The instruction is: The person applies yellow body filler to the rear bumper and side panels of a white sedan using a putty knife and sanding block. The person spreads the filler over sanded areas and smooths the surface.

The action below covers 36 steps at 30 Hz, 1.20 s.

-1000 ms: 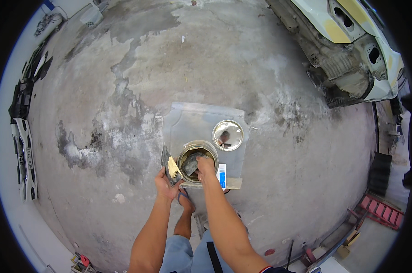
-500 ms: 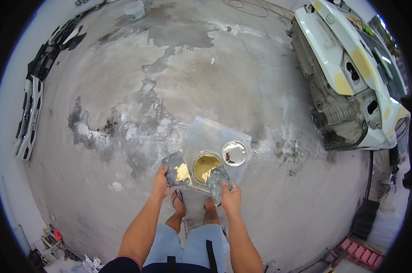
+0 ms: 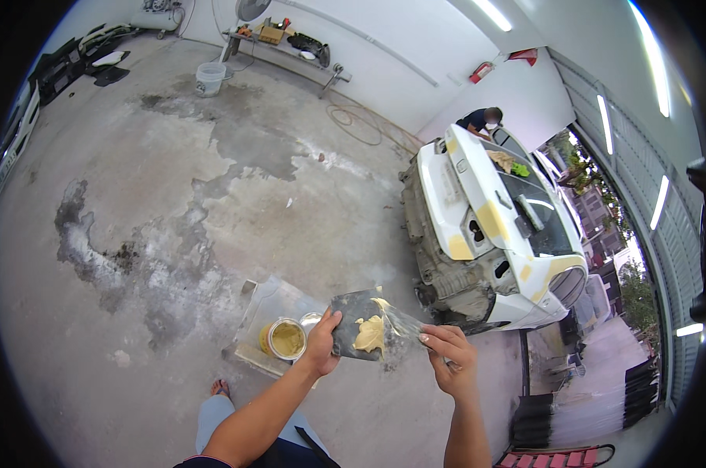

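Note:
My left hand (image 3: 322,344) is closed on the edge of a dark, flat mixing board (image 3: 350,306). A mound of yellow filler putty (image 3: 368,333) lies on that board. My right hand (image 3: 449,357) pinches a thin grey putty spreader (image 3: 406,321), which tilts over the board's right side. Yellow putty coats the spreader's edge close to the mound. Below and left of my left hand stands an open can (image 3: 266,341) of yellow putty. Its round silvery lid (image 3: 309,320) is partly hidden behind that hand. Both rest on a grey panel (image 3: 261,308).
A white car (image 3: 466,210) with its rear bumper off and yellow filled patches stands ahead right; a person (image 3: 481,121) bends beside it. Farther back are a white bucket (image 3: 209,79), a bench (image 3: 290,56) and a coiled hose (image 3: 353,125). Car bumpers (image 3: 56,70) lie far left.
The view has turned up and to the right, toward the car. Both hands have come away from the can, and the spreader has moved from the can's mouth to the board.

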Available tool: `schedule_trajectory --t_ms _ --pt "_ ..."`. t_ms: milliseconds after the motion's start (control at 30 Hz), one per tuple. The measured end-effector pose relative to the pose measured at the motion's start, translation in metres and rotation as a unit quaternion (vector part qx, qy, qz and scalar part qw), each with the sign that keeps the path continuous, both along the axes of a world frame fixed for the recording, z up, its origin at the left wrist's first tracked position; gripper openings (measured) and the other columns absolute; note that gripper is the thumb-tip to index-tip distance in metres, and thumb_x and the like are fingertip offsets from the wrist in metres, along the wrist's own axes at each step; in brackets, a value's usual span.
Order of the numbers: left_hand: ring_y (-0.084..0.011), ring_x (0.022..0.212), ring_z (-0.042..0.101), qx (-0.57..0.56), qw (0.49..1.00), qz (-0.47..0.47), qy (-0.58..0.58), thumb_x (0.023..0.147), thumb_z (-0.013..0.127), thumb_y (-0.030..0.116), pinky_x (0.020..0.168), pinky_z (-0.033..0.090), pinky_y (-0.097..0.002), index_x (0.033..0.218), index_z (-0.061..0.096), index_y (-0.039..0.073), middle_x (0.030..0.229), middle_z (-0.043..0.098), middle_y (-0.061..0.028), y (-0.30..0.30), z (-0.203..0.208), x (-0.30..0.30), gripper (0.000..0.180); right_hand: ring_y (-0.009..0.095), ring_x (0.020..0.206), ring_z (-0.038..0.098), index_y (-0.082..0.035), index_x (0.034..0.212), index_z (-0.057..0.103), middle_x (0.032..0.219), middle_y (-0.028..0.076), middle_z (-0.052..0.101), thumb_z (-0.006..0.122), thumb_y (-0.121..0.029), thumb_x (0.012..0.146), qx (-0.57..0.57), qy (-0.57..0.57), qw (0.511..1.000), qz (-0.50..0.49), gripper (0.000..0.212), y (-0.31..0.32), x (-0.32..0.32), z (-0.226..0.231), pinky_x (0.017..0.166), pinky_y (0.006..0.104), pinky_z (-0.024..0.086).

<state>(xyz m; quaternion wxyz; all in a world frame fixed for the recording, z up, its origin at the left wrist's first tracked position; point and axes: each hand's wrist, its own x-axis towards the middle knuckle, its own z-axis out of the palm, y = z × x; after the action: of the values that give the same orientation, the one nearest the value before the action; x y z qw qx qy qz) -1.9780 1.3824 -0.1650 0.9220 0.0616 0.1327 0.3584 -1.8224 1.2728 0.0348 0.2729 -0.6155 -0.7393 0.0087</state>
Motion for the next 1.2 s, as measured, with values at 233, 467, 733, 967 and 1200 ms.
schedule_trajectory --t_ms 233,467,733,967,1200 --pt "-0.023 0.117 0.064 -0.034 0.989 -0.067 -0.125 0.107 0.042 0.02 0.099 0.055 -0.0434 0.143 0.045 0.011 0.132 0.061 -0.0079 -0.032 0.119 -0.004 0.038 0.036 0.114 0.068 -0.005 0.105 0.075 0.115 0.019 0.073 0.066 0.01 0.083 0.139 0.096 0.984 0.058 0.028 -0.033 0.019 0.039 0.101 0.0441 0.05" --pt "-0.0206 0.116 0.064 -0.09 0.986 -0.048 -0.133 0.107 0.046 0.023 0.099 0.054 -0.0418 0.139 0.048 0.015 0.129 0.063 -0.004 -0.077 0.169 0.016 0.033 0.036 0.125 0.063 -0.001 0.111 0.067 0.124 0.021 0.07 0.061 0.009 0.091 0.119 0.185 0.975 0.039 0.023 -0.053 0.033 0.055 0.109 0.0464 0.044" --pt "-0.0194 0.126 0.054 -0.044 0.987 0.083 -0.129 0.11 0.042 0.019 0.105 0.048 -0.0394 0.149 0.037 0.015 0.139 0.053 -0.0046 -0.094 0.2 0.049 0.04 0.029 0.125 0.064 0.0 0.136 0.059 0.136 0.023 0.063 0.048 0.02 0.083 -0.008 0.006 1.0 -0.02 0.057 -0.081 0.021 0.108 0.105 0.0324 0.047" --pt "-0.0171 0.13 0.047 0.009 0.98 0.132 -0.148 0.11 0.044 0.023 0.112 0.039 -0.0327 0.152 0.032 0.005 0.146 0.048 -0.0078 -0.1 0.192 0.095 0.047 0.038 0.123 0.063 -0.002 0.145 0.051 0.14 0.025 0.059 0.048 0.017 0.08 -0.069 -0.094 0.99 -0.078 0.068 -0.094 0.002 0.141 0.097 0.0353 0.051" --pt "-0.0159 0.13 0.047 0.081 0.97 0.199 -0.109 0.111 0.045 0.025 0.113 0.035 -0.0296 0.152 0.033 0.001 0.146 0.049 -0.0089 -0.094 0.179 0.116 0.049 0.042 0.121 0.062 -0.004 0.145 0.051 0.14 0.025 0.058 0.051 0.013 0.082 -0.086 -0.188 0.973 -0.098 0.065 -0.093 -0.014 0.154 0.097 0.0386 0.052"
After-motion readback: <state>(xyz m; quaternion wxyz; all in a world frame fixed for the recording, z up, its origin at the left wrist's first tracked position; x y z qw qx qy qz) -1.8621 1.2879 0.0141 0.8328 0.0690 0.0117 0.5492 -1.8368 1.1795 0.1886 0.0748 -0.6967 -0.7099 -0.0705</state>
